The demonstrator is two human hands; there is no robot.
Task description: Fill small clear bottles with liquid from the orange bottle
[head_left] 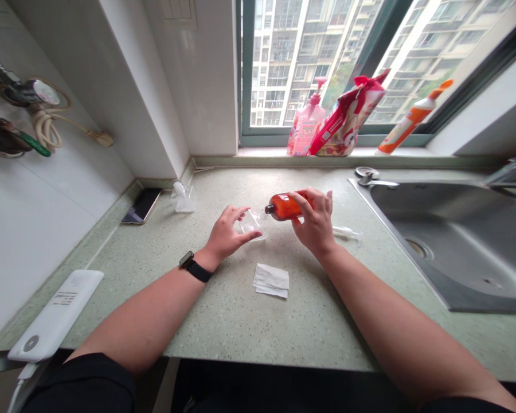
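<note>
Fingers of your right hand (317,223) were clamped on the orange bottle (284,207), tipped nearly horizontal; those of your left hand (226,234) gripped the clear container (253,226) near the bottle's neck.

Peripheral items: windowsill, counter edges and left wall.
On the windowsill (262,152), left to right: pink pump bottle (307,129), red printed bag (348,120), orange-and-white bottle (408,123). Stainless sink (464,229) inset at right of the counter (318,321). Phone (141,205), screen dark, lies at far left; white power bank (58,315), white cable (15,396) connected, near left. Green-handled valve (32,142) and looped cord (47,127) on the left wall (73,178).
</note>
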